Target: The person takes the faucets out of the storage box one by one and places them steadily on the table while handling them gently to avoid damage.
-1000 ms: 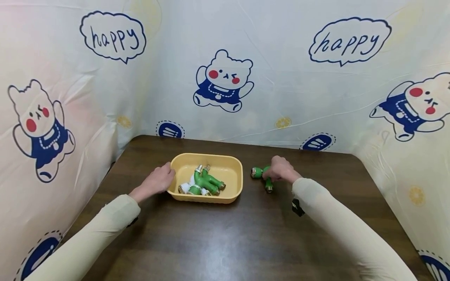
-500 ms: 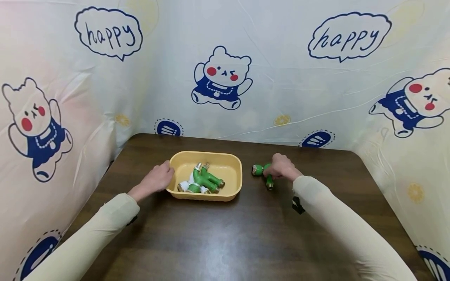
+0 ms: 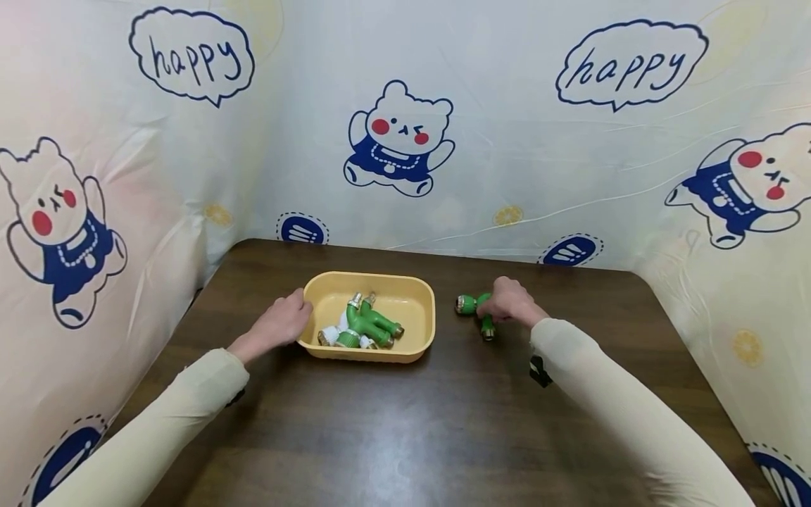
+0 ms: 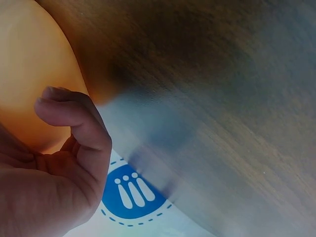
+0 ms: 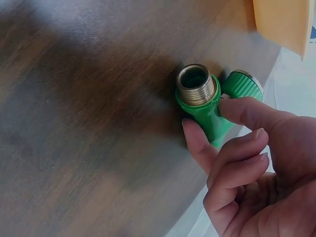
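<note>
In the head view my left hand (image 3: pixel 279 320) grips the left rim of a yellow plastic tray (image 3: pixel 419 303); the left wrist view shows its curled fingers against the tray wall (image 4: pixel 37 54). A green Y-shaped pipe fitting (image 3: pixel 370 324) lies inside, over white pieces with metal ends (image 3: pixel 329 335) that it partly covers. Right of the tray, my right hand (image 3: pixel 510 301) pinches another green branched pipe fitting (image 3: pixel 467 305) at the tabletop. Up close in the right wrist view, thumb and index finger hold that fitting's green body (image 5: pixel 210 118) below its open brass-threaded end.
A dark brown wooden table (image 3: pixel 380 429) lies under everything. Printed cloth (image 3: pixel 507 141) with cartoon bears hangs behind it and along both sides. The tray and the held fitting stand towards the table's back edge, with a gap between them.
The head view has shifted slightly. Both hands keep nearly the same places, the left on the tray and the right on the green pipe fitting.
</note>
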Demonstrator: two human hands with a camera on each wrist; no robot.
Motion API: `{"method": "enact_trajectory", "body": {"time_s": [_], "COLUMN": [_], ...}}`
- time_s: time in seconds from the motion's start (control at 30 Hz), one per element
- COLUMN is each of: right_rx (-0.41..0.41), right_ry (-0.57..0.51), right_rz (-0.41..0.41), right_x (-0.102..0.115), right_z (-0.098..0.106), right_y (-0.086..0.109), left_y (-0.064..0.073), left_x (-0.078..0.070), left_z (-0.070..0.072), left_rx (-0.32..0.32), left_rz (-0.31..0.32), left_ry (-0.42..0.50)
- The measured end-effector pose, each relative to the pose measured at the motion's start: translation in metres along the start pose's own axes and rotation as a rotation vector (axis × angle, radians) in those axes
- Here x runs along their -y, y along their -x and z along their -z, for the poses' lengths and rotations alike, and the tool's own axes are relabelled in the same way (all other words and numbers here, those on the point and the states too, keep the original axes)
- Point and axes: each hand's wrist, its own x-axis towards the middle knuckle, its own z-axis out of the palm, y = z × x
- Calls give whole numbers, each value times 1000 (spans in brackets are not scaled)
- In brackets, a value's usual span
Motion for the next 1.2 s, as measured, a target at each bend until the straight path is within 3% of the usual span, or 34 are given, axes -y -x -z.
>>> {"method": "enact_trajectory", "body": {"time_s": [1.2], "right_rx": [-15], "right_ry": [-61], "right_rz": [22], "right_x": [0], "right_z": [-6], "right_y": [2], "left_y": [2], "left_x": [1], "left_z": [-1], "left_rx": [-7], "left_rz": [-15], "left_ry": [2]}}
